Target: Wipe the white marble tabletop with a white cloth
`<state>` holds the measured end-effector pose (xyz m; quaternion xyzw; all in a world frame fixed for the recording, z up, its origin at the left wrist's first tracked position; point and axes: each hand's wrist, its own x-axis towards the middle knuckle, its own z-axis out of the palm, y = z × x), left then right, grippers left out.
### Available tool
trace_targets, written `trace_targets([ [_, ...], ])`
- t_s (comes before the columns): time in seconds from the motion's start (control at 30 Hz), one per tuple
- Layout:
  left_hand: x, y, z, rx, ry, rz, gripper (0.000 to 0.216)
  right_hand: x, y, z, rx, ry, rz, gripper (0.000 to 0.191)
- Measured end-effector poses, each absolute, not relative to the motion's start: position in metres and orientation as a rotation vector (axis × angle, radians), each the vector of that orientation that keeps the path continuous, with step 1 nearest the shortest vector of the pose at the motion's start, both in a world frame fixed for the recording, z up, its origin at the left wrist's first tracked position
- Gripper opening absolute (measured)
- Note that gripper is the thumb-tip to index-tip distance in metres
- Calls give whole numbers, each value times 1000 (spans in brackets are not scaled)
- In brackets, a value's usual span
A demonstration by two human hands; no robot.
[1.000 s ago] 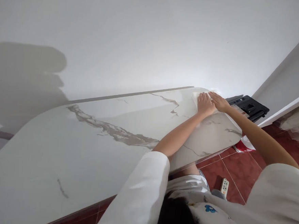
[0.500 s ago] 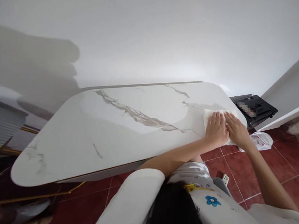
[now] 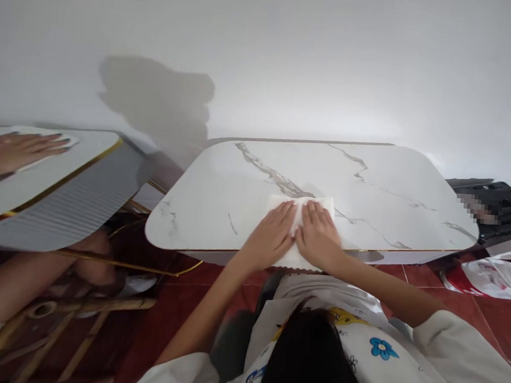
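Observation:
A white paper towel [image 3: 300,207] lies on the near edge of a white marble-patterned table [image 3: 382,189]. My left hand [image 3: 272,233] and my right hand [image 3: 320,234] press flat on the towel side by side, fingers stretched forward and thumbs touching. The towel's near part hangs over the table's front edge beneath my wrists.
Another person's hand [image 3: 16,148] rests flat on a second table [image 3: 63,184] at the left; their leg shows below it. A black box [image 3: 497,211] stands at the right by the wall. A plastic bag [image 3: 490,277] lies on the red tiled floor.
Both hands slid the towel from the table's far right corner across to the middle of its near edge. The view swung, and the second table with another hand came into sight.

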<state>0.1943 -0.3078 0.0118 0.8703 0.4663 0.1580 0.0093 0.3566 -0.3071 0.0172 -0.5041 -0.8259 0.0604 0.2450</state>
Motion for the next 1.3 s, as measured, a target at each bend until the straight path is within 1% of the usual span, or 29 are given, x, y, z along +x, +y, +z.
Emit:
trace_targets([
  [0.1,138,-310,9,2715,1523,436,64,302,-305,13,-1281,-2299,244,63],
  [0.27,55,-311,6,2652,1789,273,65,217,-299,13,-1214,-2384,333,59],
  [0.4,-3,-310,2,2536,1980,163,65,154,-293,13,-1219,-2374,332,57],
  [0.57,-54,-292,-6,2402,1946,312,62,107,-281,13,-1243,-2365,312,56],
  [0.8,-57,-211,-2,2436,1895,469,62,94,-206,9,-1244,-2311,140,56],
  [1.13,-38,-86,10,2540,1817,493,58,104,-82,11,-1225,-2269,92,53],
  [1.3,-38,-31,7,2520,1766,673,58,106,-43,16,-1293,-2254,20,53],
])
